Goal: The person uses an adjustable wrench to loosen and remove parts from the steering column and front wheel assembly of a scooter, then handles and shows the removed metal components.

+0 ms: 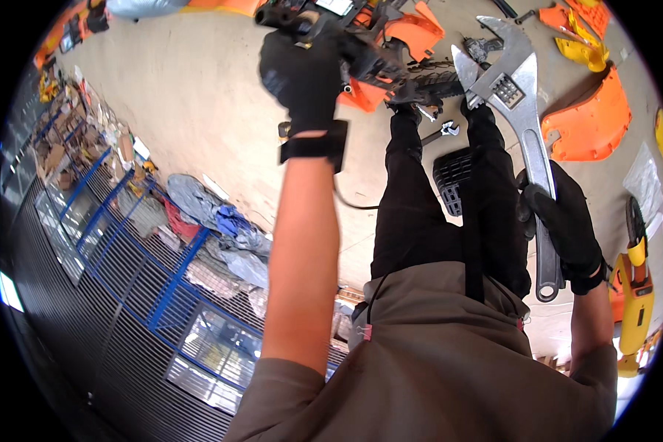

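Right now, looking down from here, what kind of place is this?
Probably a repair workshop, though I can't be certain. The right hand holds a big adjustable wrench, a smaller wrench lies on the floor between the feet, and there's a loose orange panel too.

Shows glossy metal on silver adjustable wrench [532,132]; right of it, smooth plastic on curved orange panel [593,119]; left, matt cloth on black trousers [416,214].

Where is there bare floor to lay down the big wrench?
The widest bare floor lies between the left hand and the cloth heap. It is crowded right of that hand, with black machine parts, and farther right, with the orange panel.
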Available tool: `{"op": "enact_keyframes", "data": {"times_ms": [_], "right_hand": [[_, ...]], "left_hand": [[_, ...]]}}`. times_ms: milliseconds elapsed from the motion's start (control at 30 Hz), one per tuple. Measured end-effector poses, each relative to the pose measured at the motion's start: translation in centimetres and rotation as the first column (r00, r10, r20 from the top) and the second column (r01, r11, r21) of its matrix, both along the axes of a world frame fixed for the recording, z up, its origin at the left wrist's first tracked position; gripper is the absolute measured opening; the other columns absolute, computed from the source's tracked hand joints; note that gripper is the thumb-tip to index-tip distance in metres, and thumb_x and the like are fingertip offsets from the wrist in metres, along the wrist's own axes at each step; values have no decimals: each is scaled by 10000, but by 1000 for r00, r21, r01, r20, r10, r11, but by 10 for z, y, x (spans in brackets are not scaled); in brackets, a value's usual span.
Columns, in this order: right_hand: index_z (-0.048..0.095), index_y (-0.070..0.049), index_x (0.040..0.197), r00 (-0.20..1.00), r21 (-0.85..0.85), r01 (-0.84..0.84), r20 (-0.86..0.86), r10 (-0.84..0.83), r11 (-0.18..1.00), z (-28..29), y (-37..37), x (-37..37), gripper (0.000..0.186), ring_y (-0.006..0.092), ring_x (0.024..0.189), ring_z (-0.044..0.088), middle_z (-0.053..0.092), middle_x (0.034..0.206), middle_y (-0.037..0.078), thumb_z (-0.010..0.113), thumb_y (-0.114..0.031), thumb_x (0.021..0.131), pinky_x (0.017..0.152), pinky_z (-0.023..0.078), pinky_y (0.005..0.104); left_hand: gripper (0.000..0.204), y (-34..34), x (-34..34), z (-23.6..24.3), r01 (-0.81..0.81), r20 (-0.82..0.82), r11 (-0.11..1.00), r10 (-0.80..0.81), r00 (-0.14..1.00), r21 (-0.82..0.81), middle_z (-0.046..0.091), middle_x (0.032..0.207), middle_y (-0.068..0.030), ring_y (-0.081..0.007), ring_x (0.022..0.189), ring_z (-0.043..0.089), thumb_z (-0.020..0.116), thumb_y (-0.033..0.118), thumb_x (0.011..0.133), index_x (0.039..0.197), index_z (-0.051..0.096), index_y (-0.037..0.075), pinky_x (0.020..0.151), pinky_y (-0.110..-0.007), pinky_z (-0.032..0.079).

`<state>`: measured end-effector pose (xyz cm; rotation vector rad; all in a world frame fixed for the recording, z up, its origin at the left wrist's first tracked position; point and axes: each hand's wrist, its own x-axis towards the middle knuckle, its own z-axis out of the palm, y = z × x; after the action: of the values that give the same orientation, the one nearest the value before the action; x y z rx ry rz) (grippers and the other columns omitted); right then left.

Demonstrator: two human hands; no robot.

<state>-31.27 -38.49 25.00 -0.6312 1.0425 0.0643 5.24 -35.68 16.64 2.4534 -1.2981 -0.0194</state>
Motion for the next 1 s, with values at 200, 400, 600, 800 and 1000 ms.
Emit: {"op": "enact_keyframes", "data": {"times_ms": [200,400,600,800,1000], "right_hand": [[540,4,1110,997,12,-57,-44,58,998,31,-6,28,247,115,633,581,610,760,62,564,-155,922,561,481,251],[526,-10,1130,996,85,-76,62,71,993,26,2,30,307,112,640,586,624,790,65,593,-228,924,584,485,253],[528,-11,1119,991,60,-117,72,112,991,19,2,26,280,109,636,586,622,786,61,569,-226,945,581,482,256],[531,-15,1101,991,1,-127,39,126,992,18,-5,17,232,108,635,575,616,782,53,558,-198,961,585,475,257],[550,-19,1052,992,-95,-124,-32,121,988,-3,1,-14,169,105,615,569,613,774,47,557,-164,965,570,474,259]], "left_hand": [[310,-1,22,22,126,-372,991,-104,922,34,691,813,-115,-301,750,665,792,288,759,884,648,43,689,-390,512],[255,5,34,22,150,-577,988,-138,805,-26,695,806,-113,-242,725,667,781,188,786,927,649,20,680,-340,519],[395,2,8,6,-83,-286,995,62,956,-62,685,788,-111,-209,713,648,800,337,773,916,664,-5,667,-338,501],[388,8,15,18,10,-376,999,5,927,39,670,772,-108,-192,692,646,777,325,809,947,644,-12,637,-332,496],[303,13,31,20,95,-515,995,-96,852,-28,668,759,-64,-118,640,601,772,247,811,965,676,4,592,-279,464]]}}
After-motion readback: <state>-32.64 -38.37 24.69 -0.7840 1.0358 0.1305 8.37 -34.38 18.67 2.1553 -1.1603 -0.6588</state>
